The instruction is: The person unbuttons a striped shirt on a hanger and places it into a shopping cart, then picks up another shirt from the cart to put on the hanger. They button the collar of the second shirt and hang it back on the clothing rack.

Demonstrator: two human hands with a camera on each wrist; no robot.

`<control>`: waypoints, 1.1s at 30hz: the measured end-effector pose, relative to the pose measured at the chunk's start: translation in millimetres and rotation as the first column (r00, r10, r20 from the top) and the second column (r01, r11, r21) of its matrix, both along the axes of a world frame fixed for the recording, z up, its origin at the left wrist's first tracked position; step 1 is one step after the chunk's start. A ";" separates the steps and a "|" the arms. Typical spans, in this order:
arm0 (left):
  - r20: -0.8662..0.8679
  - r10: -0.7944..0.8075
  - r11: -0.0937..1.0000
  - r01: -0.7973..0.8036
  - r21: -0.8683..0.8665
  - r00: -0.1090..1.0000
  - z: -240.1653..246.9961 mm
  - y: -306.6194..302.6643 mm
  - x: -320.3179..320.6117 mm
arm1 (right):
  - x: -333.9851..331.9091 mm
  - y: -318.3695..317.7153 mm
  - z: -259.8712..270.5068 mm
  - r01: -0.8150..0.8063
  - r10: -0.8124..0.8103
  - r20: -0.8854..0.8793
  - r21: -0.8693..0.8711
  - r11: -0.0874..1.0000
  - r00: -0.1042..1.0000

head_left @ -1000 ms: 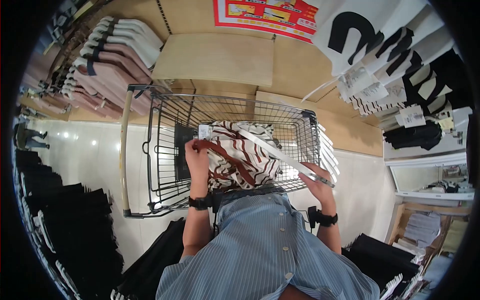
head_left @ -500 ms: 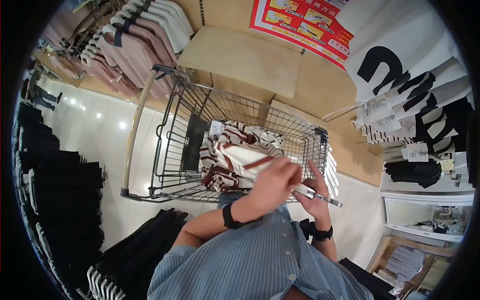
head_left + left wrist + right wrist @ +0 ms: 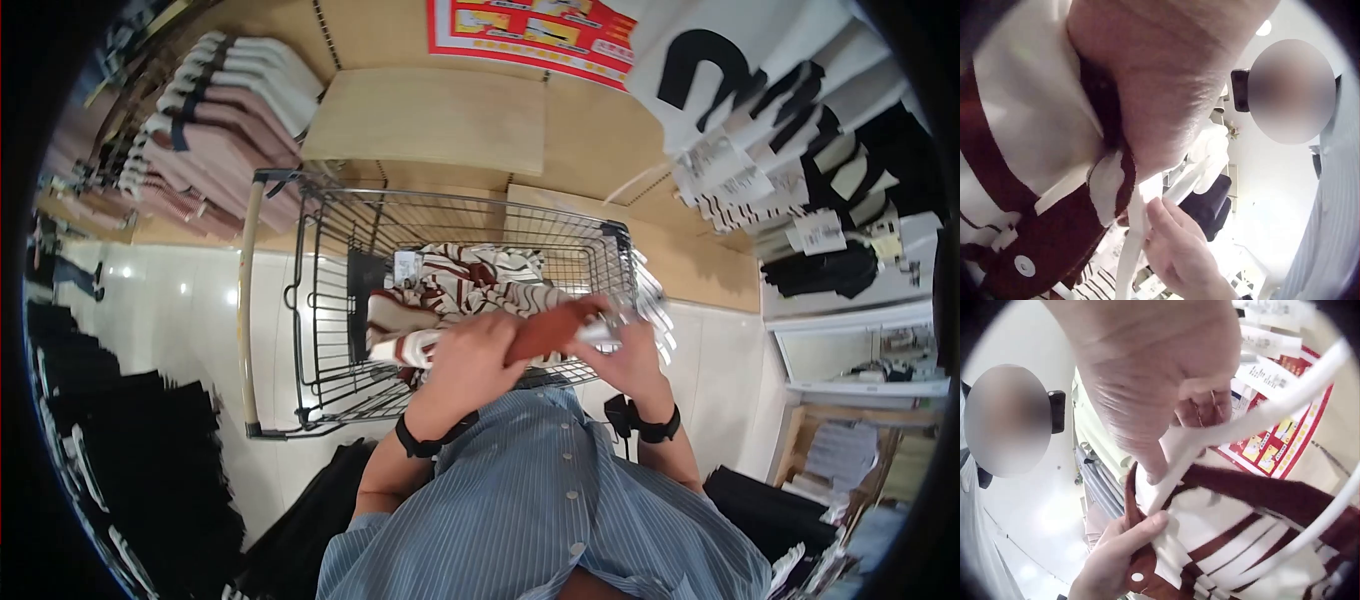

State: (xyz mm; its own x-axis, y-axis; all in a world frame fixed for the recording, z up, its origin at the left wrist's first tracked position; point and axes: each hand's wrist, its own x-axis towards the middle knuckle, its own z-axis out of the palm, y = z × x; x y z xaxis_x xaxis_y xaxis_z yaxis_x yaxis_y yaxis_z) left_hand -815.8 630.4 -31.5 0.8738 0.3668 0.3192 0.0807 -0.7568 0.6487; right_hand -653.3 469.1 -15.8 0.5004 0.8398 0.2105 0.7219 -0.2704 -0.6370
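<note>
A white shirt with brown and black stripes [image 3: 400, 310] lies bunched in the cart, part of it lifted toward me. My left hand [image 3: 475, 360] grips its brown edge strip [image 3: 548, 330], which carries a white button [image 3: 1137, 577]. Close by on the right, my right hand [image 3: 632, 355] holds a white hanger [image 3: 1254, 419] between thumb and fingers. One hanger arm [image 3: 1132, 250] runs at the shirt's opening, right beside the left thumb [image 3: 1147, 526]. In the right wrist view, fabric covers part of the hanger.
The wire shopping cart [image 3: 440, 195] stands in front of me, its handle [image 3: 250, 310] at left. Pink and white tops [image 3: 230, 130] hang at back left, printed white tops [image 3: 740, 60] at right. Black garments [image 3: 140, 450] hang at near left. A red poster [image 3: 530, 35] is on the wall.
My left hand has moved right from the cart's left side, bringing the shirt's brown edge up to the hanger. The right hand keeps the hanger, which no longer stretches across the shirt.
</note>
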 end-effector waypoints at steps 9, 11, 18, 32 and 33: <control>0.045 0.314 0.947 -0.309 -0.091 0.948 4.5 24.6 -7.3 | -0.4 0.5 -45.9 -0.340 0.291 -0.314 -0.114 0.934 0.904; 0.035 0.265 0.944 -0.252 -0.213 0.964 21.1 15.3 -7.5 | -1.4 15.9 -80.6 -0.301 0.282 -0.235 -0.049 0.952 0.930; 0.106 0.088 0.964 -0.058 -0.258 0.990 37.8 7.9 -29.6 | 16.2 46.5 -112.5 -0.111 0.047 -0.392 -0.142 0.984 0.919; -0.116 0.509 0.810 -0.521 -0.270 0.853 -28.5 29.1 -39.1 | 66.1 -40.2 -69.8 0.575 -0.573 -0.055 0.057 0.816 0.818; -0.108 0.519 0.794 -0.525 -0.307 0.848 -25.2 27.0 -35.4 | 59.5 -39.9 -61.8 0.582 -0.582 0.001 0.051 0.812 0.813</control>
State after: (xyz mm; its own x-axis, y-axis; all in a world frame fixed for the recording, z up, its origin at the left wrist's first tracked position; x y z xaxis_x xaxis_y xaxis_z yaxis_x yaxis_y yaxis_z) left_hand -851.1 657.4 -56.7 0.5249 0.8459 0.0944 0.4181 -0.3529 0.8371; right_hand -593.8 429.2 -77.7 0.8886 0.3819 0.2540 0.4494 -0.6139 -0.6489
